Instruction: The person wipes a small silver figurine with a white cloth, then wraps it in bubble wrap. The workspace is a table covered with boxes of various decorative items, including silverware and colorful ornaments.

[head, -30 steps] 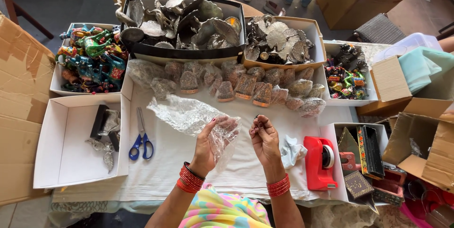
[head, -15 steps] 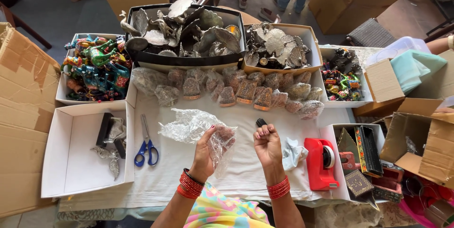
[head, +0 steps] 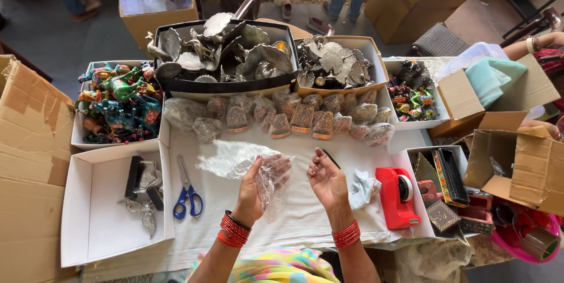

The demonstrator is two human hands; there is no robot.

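My left hand [head: 254,186] grips a crumpled sheet of clear bubble wrap [head: 238,162] at mid-frame, its far end resting on the white counter [head: 294,212]. My right hand [head: 326,182] pinches a small dark piece [head: 330,158], mostly hidden by my fingers, too small to identify. Scissors [head: 187,192] lie lower left; a red tape dispenser [head: 396,198] sits right.

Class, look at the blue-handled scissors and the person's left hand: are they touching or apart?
Apart. The head view shows the blue-handled scissors lying on the white cloth, with bare cloth between them and the left hand, which holds clear plastic wrap.
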